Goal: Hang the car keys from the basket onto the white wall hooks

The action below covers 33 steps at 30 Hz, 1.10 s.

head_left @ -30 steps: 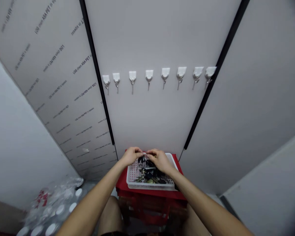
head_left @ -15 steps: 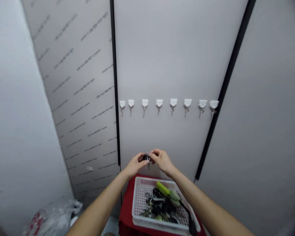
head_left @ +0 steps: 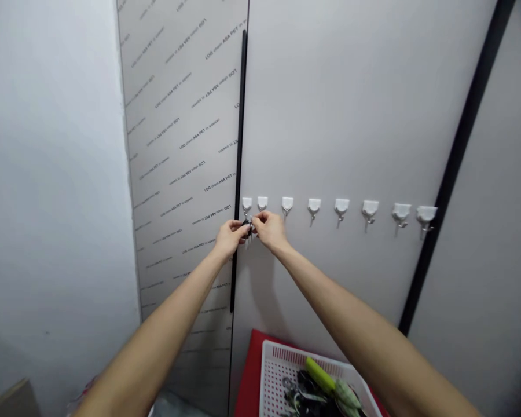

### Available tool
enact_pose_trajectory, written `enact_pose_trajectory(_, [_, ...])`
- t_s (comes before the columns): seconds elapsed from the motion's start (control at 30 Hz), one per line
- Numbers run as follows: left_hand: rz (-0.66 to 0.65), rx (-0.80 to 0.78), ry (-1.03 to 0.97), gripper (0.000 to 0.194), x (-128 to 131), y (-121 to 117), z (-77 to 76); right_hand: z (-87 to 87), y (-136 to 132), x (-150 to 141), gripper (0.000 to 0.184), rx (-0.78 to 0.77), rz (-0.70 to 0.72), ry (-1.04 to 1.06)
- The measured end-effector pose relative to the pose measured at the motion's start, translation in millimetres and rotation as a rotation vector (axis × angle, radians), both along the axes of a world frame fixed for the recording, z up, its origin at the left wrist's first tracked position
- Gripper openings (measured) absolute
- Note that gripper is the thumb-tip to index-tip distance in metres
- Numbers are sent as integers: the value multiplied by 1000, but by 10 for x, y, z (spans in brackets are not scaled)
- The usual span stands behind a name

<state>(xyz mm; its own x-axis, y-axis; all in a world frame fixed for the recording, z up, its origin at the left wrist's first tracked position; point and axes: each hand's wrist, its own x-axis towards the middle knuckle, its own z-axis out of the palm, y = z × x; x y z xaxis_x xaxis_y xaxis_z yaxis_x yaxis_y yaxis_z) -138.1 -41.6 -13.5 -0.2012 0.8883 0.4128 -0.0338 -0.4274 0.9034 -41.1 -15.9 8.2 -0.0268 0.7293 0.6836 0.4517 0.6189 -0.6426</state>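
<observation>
Both hands are raised in front of the pale door, close under the leftmost white hook (head_left: 247, 203). My left hand (head_left: 229, 237) pinches a small bunch of keys (head_left: 248, 243) with a dark part between thumb and fingers. My right hand (head_left: 271, 229) has its fingers closed at the top of the same bunch, where a ring seems to be, and partly covers the second hook (head_left: 263, 202). Whether the ring touches the leftmost hook is too small to tell.
More white hooks (head_left: 341, 206) continue in a row to the right. Black vertical strips (head_left: 238, 145) edge the door. Below, a white perforated basket (head_left: 274, 351) on a red cloth (head_left: 248, 370) holds several key bunches and a yellow-green item (head_left: 319, 375).
My hands have risen from just above the basket to the leftmost hook, carrying the keys. The camera view has turned left, so the hooks and basket appear further right.
</observation>
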Motion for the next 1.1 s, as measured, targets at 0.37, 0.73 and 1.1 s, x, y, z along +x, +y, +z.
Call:
enact_pose_trajectory(0.37, [212,0,147,22,-170,375,90,-9,89,-207,26,88,-62,-76])
enact_pose_trajectory(0.73, [331,-156,292,34,-103,338,-127,-169,-11,-54,29,134,-86,-251])
enact_pose_trajectory(1.1, [33,-261,760,23,248,-478,-1743,-1637,-798,1025,20,-386,252,-708])
